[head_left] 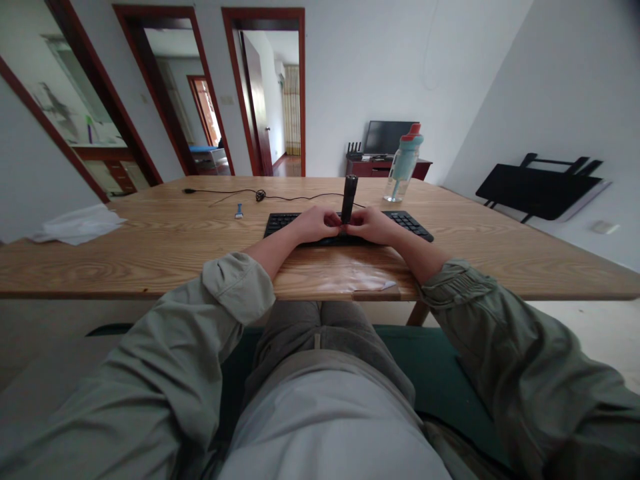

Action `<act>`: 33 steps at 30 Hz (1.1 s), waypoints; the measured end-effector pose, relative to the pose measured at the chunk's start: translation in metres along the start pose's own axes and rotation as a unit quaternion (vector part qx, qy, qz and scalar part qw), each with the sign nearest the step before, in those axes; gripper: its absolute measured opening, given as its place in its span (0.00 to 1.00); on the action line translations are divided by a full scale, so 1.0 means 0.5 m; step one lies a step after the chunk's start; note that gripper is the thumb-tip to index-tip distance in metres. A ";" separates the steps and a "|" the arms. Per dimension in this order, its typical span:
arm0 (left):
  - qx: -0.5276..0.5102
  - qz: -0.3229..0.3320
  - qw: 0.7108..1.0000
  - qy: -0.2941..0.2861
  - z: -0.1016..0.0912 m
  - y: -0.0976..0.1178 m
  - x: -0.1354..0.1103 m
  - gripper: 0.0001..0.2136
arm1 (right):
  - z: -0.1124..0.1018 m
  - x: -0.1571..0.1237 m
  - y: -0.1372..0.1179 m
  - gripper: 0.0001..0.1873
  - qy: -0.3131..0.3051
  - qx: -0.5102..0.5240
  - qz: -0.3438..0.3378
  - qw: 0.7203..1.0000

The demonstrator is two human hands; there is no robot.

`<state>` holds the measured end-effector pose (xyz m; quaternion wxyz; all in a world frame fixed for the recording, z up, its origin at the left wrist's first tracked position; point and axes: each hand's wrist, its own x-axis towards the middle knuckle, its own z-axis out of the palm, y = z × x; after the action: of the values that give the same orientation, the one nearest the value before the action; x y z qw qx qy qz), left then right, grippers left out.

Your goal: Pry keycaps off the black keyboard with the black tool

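Observation:
A black keyboard (pixel 410 225) lies near the front of the wooden table, partly covered by my hands. Above its middle a slim black cylindrical object (pixel 349 200) stands nearly upright; its kind is unclear. My left hand (pixel 317 223) is closed at the lower end of the cylinder, fingers curled. From the other side my right hand (pixel 373 225) is also closed there, with the fingertips of both hands almost meeting. The very bottom of the cylinder, and whatever the fingertips pinch, is hidden between the fingers.
Behind the keyboard a thin black cable (pixel 300 197) with a coiled bundle runs across the table (pixel 200 267). A small blue-and-white item (pixel 239 211) lies left of the keyboard. White tissue or plastic (pixel 80 223) rests at far left. A water bottle (pixel 403 165) stands behind, right.

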<state>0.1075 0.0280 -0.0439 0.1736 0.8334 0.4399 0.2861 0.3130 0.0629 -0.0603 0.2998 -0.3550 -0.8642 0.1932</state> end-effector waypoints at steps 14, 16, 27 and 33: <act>0.109 0.032 0.993 0.026 0.005 0.028 -0.013 0.12 | -0.037 -0.007 -0.012 0.19 -0.064 0.059 -0.013 0.996; 0.113 0.035 0.993 0.028 0.004 0.029 -0.012 0.12 | -0.033 -0.004 -0.018 0.22 -0.021 0.050 -0.024 0.998; 0.116 0.076 0.990 0.014 0.001 0.014 -0.006 0.10 | -0.013 0.008 -0.037 0.21 0.076 0.102 -0.074 0.989; 0.128 0.064 0.990 -0.008 0.002 0.000 0.003 0.08 | 0.024 0.034 -0.080 0.19 0.149 0.203 -0.046 0.967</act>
<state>0.1091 0.0292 -0.0441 0.0509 0.8773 0.4174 0.2312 0.2756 0.0472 -0.0409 0.4997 -0.2709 -0.7678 0.2956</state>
